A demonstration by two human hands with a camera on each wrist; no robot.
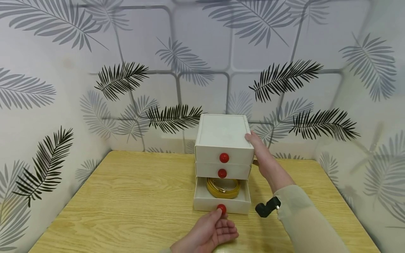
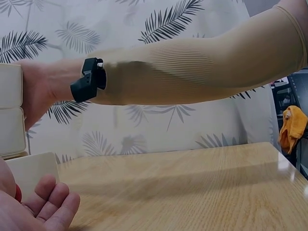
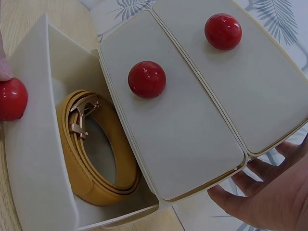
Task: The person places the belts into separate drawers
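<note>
A white three-drawer box (image 1: pixel 224 131) with red round knobs stands on the table, its bottom drawer (image 1: pixel 202 203) pulled out. Coiled inside that drawer lies a yellow-tan belt (image 3: pixel 98 154) with a metal buckle. My left hand (image 1: pixel 212 232) pinches the bottom drawer's red knob (image 1: pixel 222 208) between thumb and forefinger, the other fingers loosely bent with the palm up. Against the box's right side rests my right hand (image 1: pixel 264 158), thumb on the top edge and fingers spread along the side, as the right wrist view shows. The upper two drawers are closed.
The wooden table (image 1: pixel 136 196) stretches out on both sides of the box. Behind it is a wall covering (image 1: pixel 202 88) with leaf patterns. A black camera mount (image 1: pixel 268 207) sits on my right wrist. An orange cloth (image 2: pixel 292 129) hangs beyond the table.
</note>
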